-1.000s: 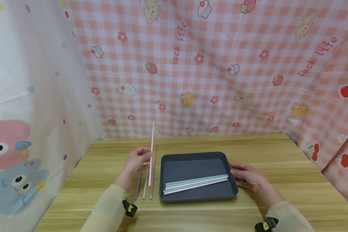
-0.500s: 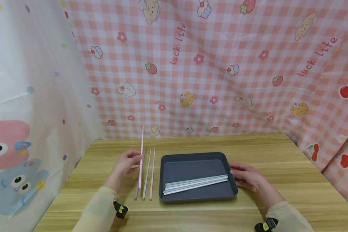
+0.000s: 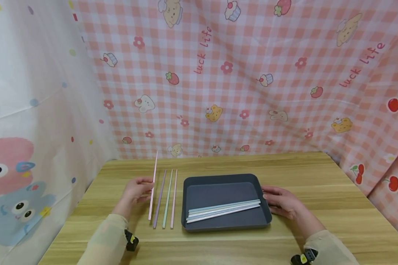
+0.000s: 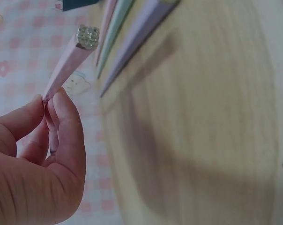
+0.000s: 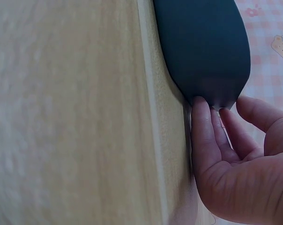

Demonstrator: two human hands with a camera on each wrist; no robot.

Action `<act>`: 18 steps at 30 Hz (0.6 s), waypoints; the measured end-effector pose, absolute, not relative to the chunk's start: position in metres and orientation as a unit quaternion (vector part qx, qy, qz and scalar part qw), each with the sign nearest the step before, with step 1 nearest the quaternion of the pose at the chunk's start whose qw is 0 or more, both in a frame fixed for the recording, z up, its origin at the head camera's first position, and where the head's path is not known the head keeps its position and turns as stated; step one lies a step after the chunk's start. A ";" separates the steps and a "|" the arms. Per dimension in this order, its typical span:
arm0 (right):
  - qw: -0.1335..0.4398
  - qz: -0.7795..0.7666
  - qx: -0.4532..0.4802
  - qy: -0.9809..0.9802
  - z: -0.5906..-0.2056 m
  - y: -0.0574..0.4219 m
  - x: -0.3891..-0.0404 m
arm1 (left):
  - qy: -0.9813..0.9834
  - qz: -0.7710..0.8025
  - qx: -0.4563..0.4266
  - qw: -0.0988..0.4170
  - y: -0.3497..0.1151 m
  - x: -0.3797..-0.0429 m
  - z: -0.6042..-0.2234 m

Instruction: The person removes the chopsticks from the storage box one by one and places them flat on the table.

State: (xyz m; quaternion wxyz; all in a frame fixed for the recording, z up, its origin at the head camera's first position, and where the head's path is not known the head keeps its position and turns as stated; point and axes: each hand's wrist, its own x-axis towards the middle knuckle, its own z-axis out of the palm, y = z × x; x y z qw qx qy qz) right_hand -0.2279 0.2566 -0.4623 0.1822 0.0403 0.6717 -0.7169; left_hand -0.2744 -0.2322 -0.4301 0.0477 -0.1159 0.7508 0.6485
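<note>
Item: left hand [image 3: 134, 190], mine. Fingers [image 4: 69, 129] pinched nearly together, the thumb against the fingertips, grasping one pink stick [image 3: 151, 207] partway along its length. The stick is raised off the worktop [image 3: 219, 251], over its left part, its length running from near edge towards far edge. Its near end, seen in the left wrist view, is a squared, glittering tip [image 4: 87, 37].

Item: right hand [image 3: 283, 201], mine. Thumb at the rim, the other fingers lower on the outer wall, grasping the right short side of a dark grey tray [image 3: 225, 192]. The gap between thumb and fingers is about as wide as the tray's wall is tall.

Item: sticks, loose, three. Side by side, well apart from one another at the near ends: purple stick [image 3: 159, 202], just right of the held one; mint green stick [image 3: 167, 202]; second pink stick [image 3: 174, 202], nearest the tray. All lie on the worktop between its left edge and the tray, pointing at the far edge.

Item: pale sticks [image 3: 223, 211], one bundle, exact count unclear. Inside the tray, towards its near side, slanting, right ends farther from the near edge.
</note>
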 end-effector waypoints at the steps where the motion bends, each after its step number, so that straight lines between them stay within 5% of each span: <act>1: 0.183 -0.717 0.040 0.672 -0.463 0.257 -0.228 | 0.753 0.646 -0.117 0.047 -0.233 -0.275 -0.432; 18: 0.185 -0.721 0.033 0.666 -0.464 0.258 -0.230 | 0.752 0.641 -0.143 0.056 -0.243 -0.275 -0.448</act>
